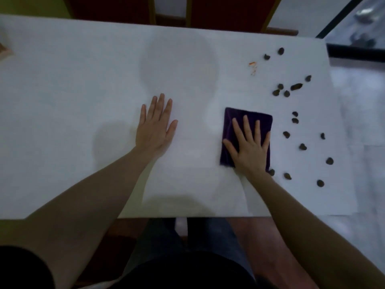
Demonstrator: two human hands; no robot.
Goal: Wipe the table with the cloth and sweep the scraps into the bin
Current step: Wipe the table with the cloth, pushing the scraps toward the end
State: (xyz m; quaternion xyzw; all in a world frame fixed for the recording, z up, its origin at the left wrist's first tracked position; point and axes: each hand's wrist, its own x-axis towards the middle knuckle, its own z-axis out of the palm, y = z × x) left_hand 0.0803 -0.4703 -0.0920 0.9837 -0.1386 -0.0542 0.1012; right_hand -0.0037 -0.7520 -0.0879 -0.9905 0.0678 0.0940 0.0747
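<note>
1. Cloth (248,124), dark purple and folded to a rectangle, lies on the white table (83,90), right of the middle.
2. Right hand (249,144) presses flat on the cloth, fingers spread, not clenched.
3. Left hand (156,126) rests flat on the bare table, holding nothing.
4. Dark scraps (286,134) lie scattered right of the cloth; small orange bits (253,66) lie farther away.
5. No writing is readable.

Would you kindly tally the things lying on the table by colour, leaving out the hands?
Dark brown scraps: 16
Purple cloth: 1
Orange crumbs: 1 small cluster, bits too small to count singly
Total: 18
</note>
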